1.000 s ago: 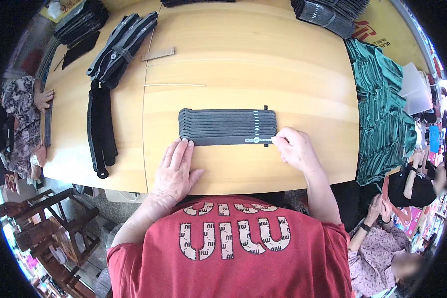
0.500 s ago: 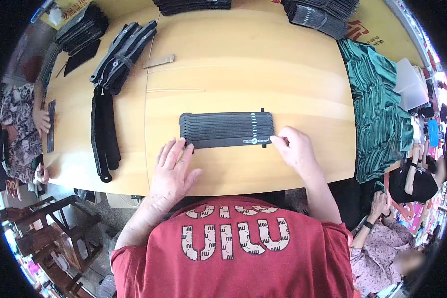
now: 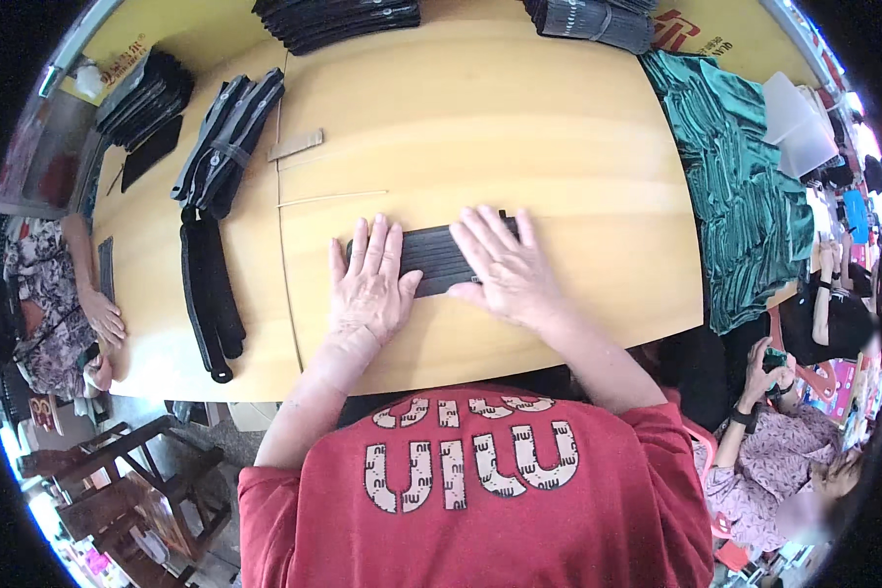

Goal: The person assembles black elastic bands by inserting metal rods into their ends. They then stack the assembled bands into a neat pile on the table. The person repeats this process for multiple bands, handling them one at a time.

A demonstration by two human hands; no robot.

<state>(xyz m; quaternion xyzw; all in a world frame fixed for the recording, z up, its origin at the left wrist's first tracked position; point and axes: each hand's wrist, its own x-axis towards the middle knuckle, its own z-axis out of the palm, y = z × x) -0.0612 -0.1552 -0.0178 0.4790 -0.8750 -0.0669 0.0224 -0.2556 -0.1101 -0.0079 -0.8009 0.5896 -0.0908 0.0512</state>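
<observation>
A row of black strap-like strips [image 3: 429, 257] lies side by side on the table in front of me. My left hand [image 3: 370, 279] rests flat over its left end, fingers straight and spread, thumb toward the strips. Across the right end lies my right hand [image 3: 505, 269], palm down and fingers apart. The two hands hide both ends, so only the middle of the strips and a small dark tab above the right fingers show. Neither hand grips anything.
Tied black strap bundles [image 3: 227, 147] and loose black straps [image 3: 206, 294] lie left. Beyond my hands are a thin stick [image 3: 333, 197] and a flat brownish strip [image 3: 295, 145]. More bundles [image 3: 338, 22] stand at the back. Green cloth [image 3: 740, 196] is piled right. Another person's hand [image 3: 103, 316] is far left.
Both hands have moved onto the strips. My right hand has gone from a pinch at the lower right corner to lying flat on top, and my left fingers now reach further up.
</observation>
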